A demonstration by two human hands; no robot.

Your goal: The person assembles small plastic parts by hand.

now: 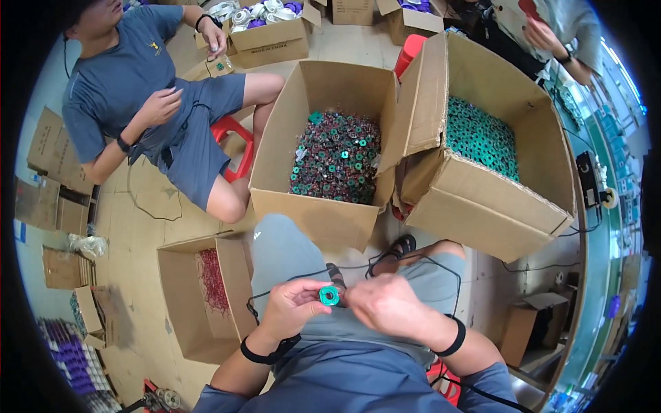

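Observation:
Over my lap, my left hand (295, 307) pinches a small green square part (329, 296) with rounded corners and a round hole, between thumb and fingers. Just to its right is my right hand (387, 303), blurred, its fingers curled together close to the part. Whatever those fingers hold, if anything, is hidden. Ahead of my knees stands an open cardboard box (313, 205) with many similar green parts and dark reddish bits mixed inside. Black bands circle both my wrists.
A second tall box (492, 206) of green parts stands at the right. Left of my leg, a smaller box (186, 310) holds thin red wire-like pieces. A co-worker (131, 89) sits at the far left; another person's hand (544, 36) shows at top right. Black cords cross my lap.

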